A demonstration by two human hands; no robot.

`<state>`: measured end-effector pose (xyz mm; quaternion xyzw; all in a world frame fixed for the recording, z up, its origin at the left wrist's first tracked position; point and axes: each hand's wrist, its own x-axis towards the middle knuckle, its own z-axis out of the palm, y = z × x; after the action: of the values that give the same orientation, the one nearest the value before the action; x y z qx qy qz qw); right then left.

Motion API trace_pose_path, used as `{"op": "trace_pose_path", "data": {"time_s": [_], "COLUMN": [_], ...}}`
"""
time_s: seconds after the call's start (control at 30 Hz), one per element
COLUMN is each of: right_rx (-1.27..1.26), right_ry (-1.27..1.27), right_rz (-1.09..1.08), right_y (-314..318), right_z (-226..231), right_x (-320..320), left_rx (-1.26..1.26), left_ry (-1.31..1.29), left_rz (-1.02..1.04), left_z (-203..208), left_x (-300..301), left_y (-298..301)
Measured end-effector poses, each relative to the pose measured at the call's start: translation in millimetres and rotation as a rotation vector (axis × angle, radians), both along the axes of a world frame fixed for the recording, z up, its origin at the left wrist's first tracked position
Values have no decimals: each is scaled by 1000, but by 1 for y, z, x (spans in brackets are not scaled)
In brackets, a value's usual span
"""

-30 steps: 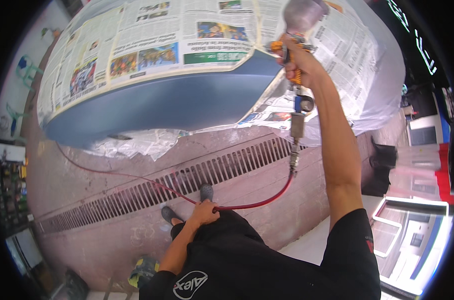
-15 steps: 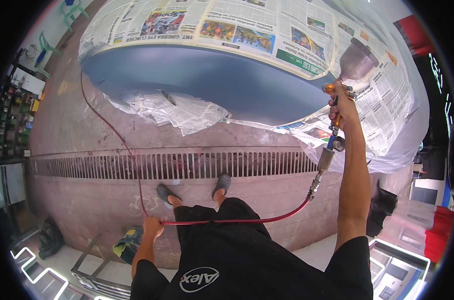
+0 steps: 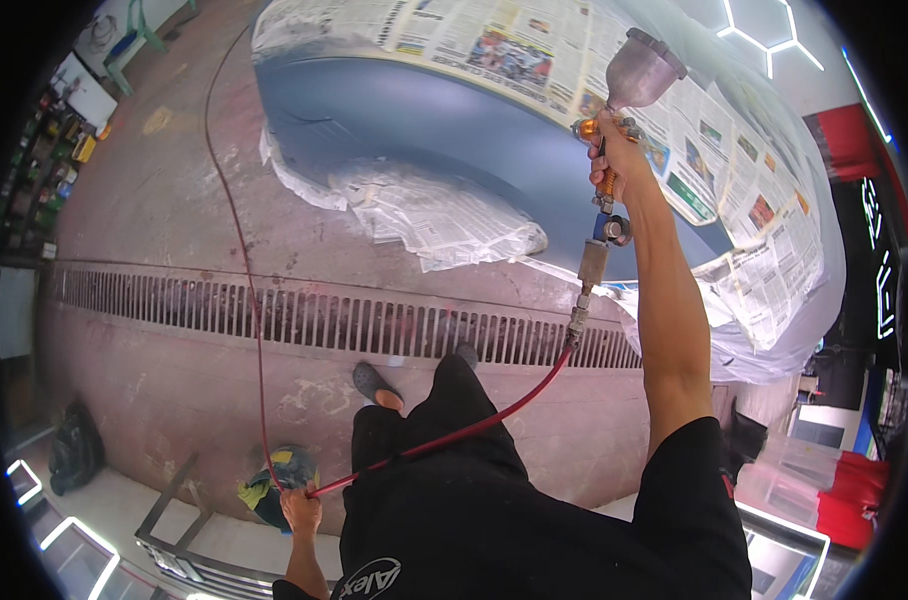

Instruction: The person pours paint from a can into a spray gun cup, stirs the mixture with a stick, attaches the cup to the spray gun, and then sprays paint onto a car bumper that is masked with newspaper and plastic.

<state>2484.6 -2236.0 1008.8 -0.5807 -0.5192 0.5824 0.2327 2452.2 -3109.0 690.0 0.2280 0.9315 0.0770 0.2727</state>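
Note:
My right hand (image 3: 618, 160) grips a paint spray gun (image 3: 587, 129) with a grey cup (image 3: 644, 72) on top and a gold-coloured body. It is raised over a blue-grey car panel (image 3: 394, 125), and I cannot tell how far the nozzle is from the surface. Below the handle hang a small gauge (image 3: 616, 231) and metal fittings, which join a red hose (image 3: 464, 430). Low on the left, my left hand (image 3: 301, 510) is closed around that hose. Newspaper (image 3: 514, 55) and masking tape cover the car body around the panel.
A metal floor grate (image 3: 364, 325) runs across between my feet and the car. The hose trails over the floor on the left. A bundle (image 3: 279, 480) lies by my left hand, and a dark bag (image 3: 77, 448) sits farther left. Plastic sheeting (image 3: 814, 310) wraps the car's right side.
My right hand has carried the spray gun leftward along the panel. My left hand is lower, still on the hose. The view has shifted, and my right foot is now mostly behind my leg.

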Motion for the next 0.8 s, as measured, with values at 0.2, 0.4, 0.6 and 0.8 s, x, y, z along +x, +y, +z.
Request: {"op": "trace_pose_path", "data": {"time_s": [0.2,0.4,0.6,0.8], "right_rx": [2,8,-54,-172], "right_ry": [24,42,143,203], "right_rz": [69,162,339,334], "right_y": [-43,-71,-140,-246], "right_z": [-13,-40,-60,-43], "right_x": [-169,-324,-457,-528], "left_rx": [-12,-116,-248,944], "left_ry": [54,54,-448,-590], "left_rz": [174,405,-39,504], "left_z": [6,21,32,145], "left_x": [-54,-127,-244,-452], "left_y": [-61,-92,-117,240]}}
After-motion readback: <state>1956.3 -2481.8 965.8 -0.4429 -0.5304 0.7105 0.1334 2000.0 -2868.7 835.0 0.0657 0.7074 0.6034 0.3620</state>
